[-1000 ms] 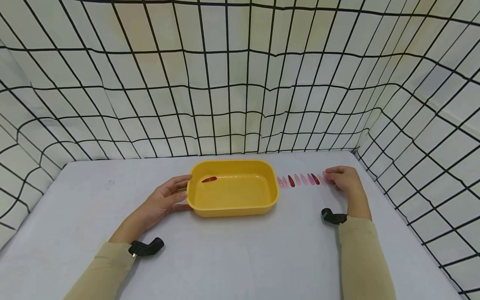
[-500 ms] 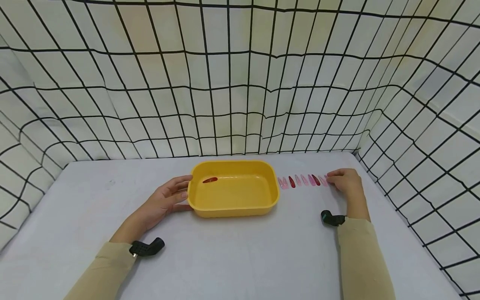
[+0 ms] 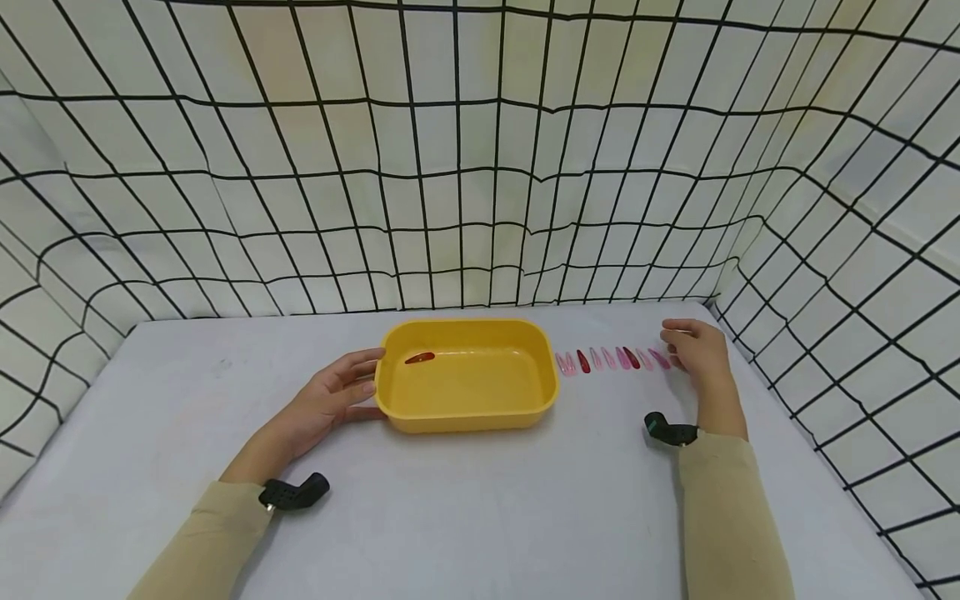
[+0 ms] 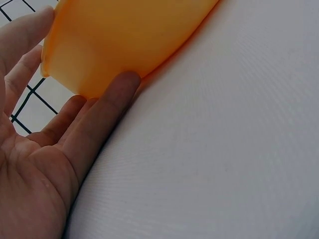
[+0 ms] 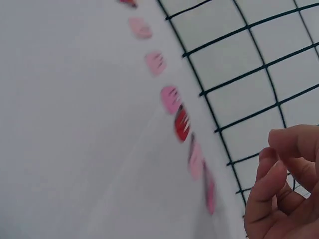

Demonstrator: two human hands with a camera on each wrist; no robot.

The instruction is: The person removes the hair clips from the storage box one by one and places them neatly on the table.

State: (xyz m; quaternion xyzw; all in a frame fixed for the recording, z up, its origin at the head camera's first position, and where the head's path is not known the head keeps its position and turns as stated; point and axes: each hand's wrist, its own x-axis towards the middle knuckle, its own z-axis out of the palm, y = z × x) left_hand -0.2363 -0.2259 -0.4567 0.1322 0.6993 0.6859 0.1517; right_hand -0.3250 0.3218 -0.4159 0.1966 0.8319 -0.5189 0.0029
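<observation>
A yellow plastic basin (image 3: 465, 423) stands on the table, with one red snap hair clip (image 3: 420, 358) lying inside near its left end. My left hand (image 3: 330, 396) rests against that end, fingers nearly straight, their tips at the rim and wall. To the basin's right runs a row of pink and red hair clips. Its tilted pink clip (image 3: 659, 358) lies just left of my right hand (image 3: 697, 350). In the right wrist view, that hand has loosely bent fingers, thumb near the index fingertip, and nothing shows between them. A bit of pink shows under the hand.
Black wire mesh (image 3: 457, 200) backed by white cloth rises behind the table and along both sides. White cloth (image 3: 480, 517) covers the tabletop. Each wrist wears a black camera, such as the left wrist camera (image 3: 294, 493).
My right hand has lifted off the row's right end and drawn slightly back and to the right, leaving a pink clip tilted there. My left hand and the basin have stayed put.
</observation>
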